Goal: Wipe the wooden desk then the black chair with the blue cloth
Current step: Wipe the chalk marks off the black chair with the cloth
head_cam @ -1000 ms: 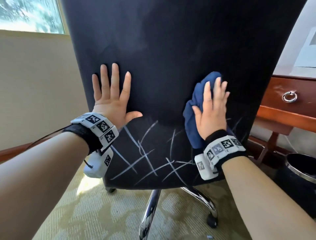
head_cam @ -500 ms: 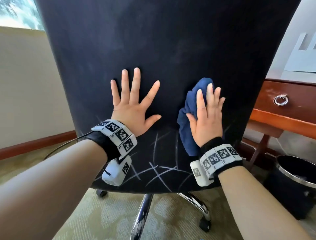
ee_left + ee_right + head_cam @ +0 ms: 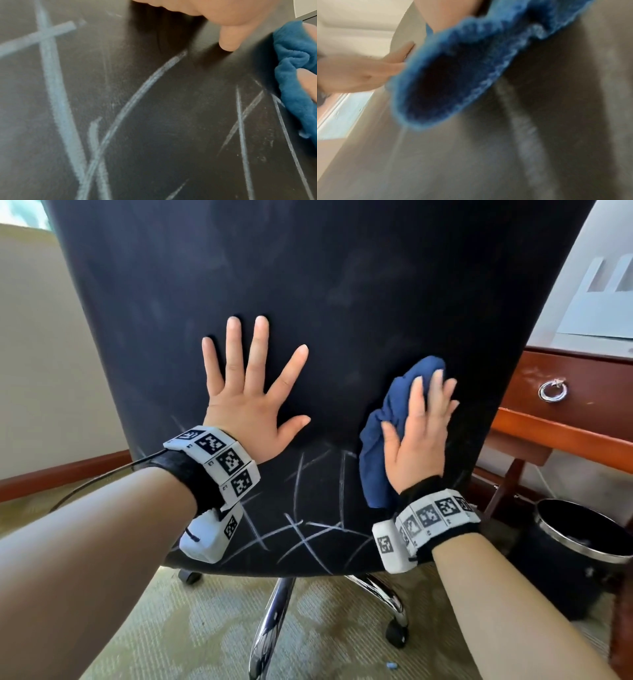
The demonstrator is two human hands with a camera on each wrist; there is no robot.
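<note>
Right hand [image 3: 419, 436] presses the bunched cloth [image 3: 383, 436] flat-fingered against the chair [image 3: 342, 285] back, just above the chalk marks [image 3: 301, 529]; left hand [image 3: 251, 395] is splayed open on the backrest, bracing it. Cloth looks soft, light and floppy, so palm it rather than pinch; the chair is on casters and will likely roll without that brace.

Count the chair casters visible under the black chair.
2 casters: one below the chair back's lower left edge, one at the end of a chrome leg on the right. Others may be hidden.
</note>
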